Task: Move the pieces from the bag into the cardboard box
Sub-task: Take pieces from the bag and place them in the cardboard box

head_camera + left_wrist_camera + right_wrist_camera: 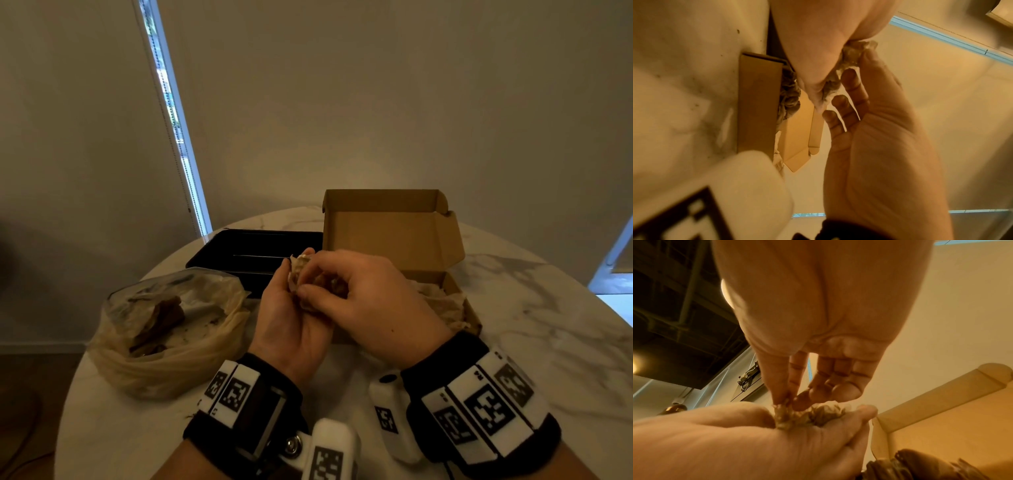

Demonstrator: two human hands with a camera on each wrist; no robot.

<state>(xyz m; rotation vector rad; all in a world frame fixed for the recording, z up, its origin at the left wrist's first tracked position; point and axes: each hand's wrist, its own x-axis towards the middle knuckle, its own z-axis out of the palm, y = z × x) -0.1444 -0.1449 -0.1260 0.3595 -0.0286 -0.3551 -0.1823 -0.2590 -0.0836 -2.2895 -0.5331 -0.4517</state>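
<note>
A crumpled pale piece [300, 265] is held between both hands above the table, just left of the open cardboard box [394, 233]. My left hand [291, 291] lies palm up and its fingers curl round the piece [855, 53]. My right hand [318, 287] comes from above, and its thumb and fingertips [781, 397] pinch the piece [812, 417]. The clear plastic bag [171, 342] sits open on the left with a brown piece [164, 315] inside. Crumpled paper [442, 305] lines the box, and dark brown contents [910, 467] show in it.
A black tray [253, 253] stands behind the hands, touching the box's left side. The box lid [797, 138] stands up at the back. The round marble table [531, 325] ends close behind the box and left of the bag.
</note>
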